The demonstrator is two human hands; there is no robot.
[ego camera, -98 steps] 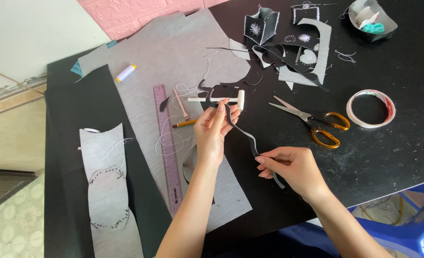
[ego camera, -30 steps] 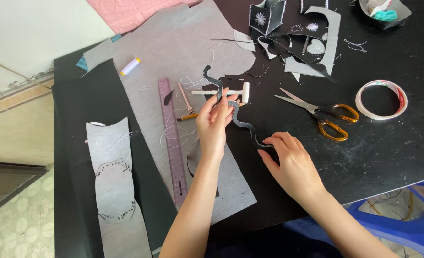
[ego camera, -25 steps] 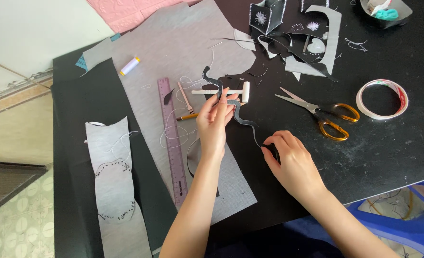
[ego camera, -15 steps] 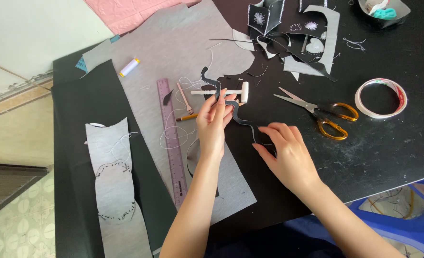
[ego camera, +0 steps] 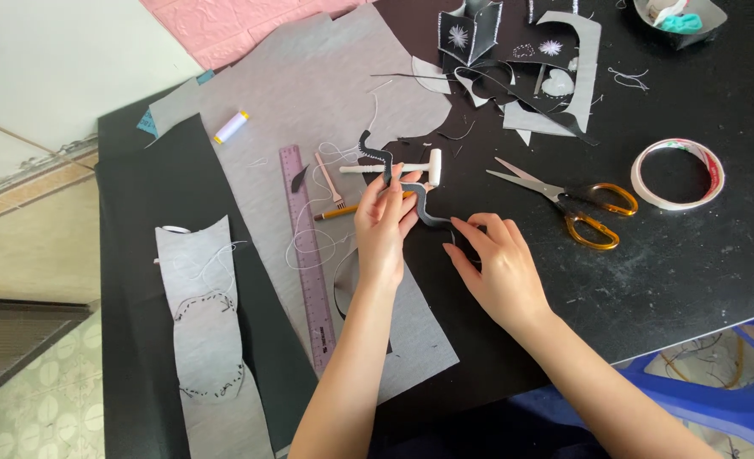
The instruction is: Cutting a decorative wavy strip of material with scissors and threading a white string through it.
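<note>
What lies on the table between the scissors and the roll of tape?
In the head view, nothing lies between the scissors and the roll of tape: only bare black table shows in that short stretch.

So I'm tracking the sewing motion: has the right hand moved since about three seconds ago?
Yes. The right hand has moved up the table toward the left hand along the wavy strip, judged against the scissors.

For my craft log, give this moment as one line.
left hand: pinches wavy grey fabric strip | right hand: at strip's lower end | orange-handled scissors: lying right, untouched
</note>
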